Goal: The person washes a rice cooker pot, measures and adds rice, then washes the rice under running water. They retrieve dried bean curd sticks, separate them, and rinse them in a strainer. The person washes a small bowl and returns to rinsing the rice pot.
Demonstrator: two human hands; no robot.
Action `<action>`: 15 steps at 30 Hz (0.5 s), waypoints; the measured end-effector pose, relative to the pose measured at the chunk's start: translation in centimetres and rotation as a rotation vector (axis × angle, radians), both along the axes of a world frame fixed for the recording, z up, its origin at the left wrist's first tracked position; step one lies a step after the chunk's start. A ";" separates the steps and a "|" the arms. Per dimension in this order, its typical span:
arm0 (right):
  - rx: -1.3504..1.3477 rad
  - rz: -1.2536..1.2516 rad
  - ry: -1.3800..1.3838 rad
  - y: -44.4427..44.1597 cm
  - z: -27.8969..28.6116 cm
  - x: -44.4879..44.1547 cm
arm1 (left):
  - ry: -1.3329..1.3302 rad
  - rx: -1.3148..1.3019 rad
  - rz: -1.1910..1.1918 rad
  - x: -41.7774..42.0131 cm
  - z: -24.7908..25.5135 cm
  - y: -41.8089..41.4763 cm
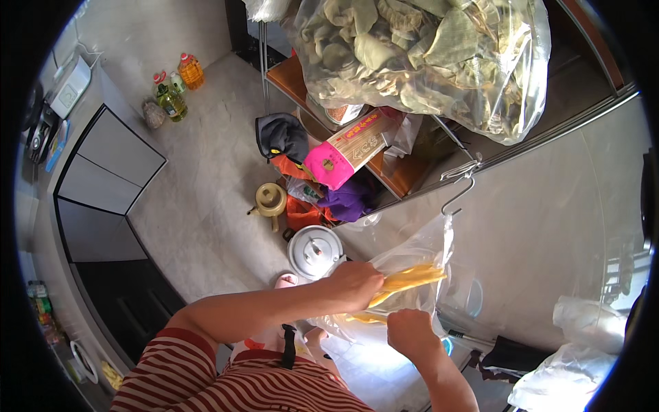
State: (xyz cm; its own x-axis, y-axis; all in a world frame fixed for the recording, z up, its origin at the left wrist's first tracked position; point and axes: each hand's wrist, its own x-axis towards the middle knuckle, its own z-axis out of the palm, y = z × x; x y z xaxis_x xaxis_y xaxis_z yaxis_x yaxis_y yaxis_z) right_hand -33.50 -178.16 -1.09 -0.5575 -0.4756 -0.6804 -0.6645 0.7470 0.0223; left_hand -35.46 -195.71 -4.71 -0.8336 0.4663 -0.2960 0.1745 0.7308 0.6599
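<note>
A clear plastic bag hangs by its top from a metal hook on the shelf rack. My left hand is closed around long yellow dried pieces, which look like dried tofu-skin sticks. They point right across the bag; whether their far ends lie inside it, I cannot tell. A further yellow piece shows lower down in the plastic. Lower right, my right hand is a fist at the bag's lower right edge and seems to grip the plastic. Its fingertips are hidden.
A big bag of dried leaves overhangs the metal rack. On the rack is a pink noodle pack. A lidded metal pot and clay teapot stand on the floor. Oil bottles stand by the far wall.
</note>
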 end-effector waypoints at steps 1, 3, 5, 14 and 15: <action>-0.006 0.009 -0.011 -0.1 0.1 0.0 | -0.007 -0.023 -0.044 -0.2 0.2 0.5; -0.012 0.027 -0.030 -0.4 0.7 0.3 | 0.205 0.088 0.078 -1.1 -2.4 1.8; -0.024 0.040 0.022 -0.7 1.1 0.4 | 0.266 0.106 0.127 -1.9 -3.2 2.5; 0.032 -0.049 0.211 -0.1 2.0 0.5 | 0.060 -0.064 0.023 -3.7 -3.4 0.7; 0.019 -0.031 0.216 -0.5 2.3 0.7 | 0.087 -0.084 0.008 -3.8 -3.9 1.3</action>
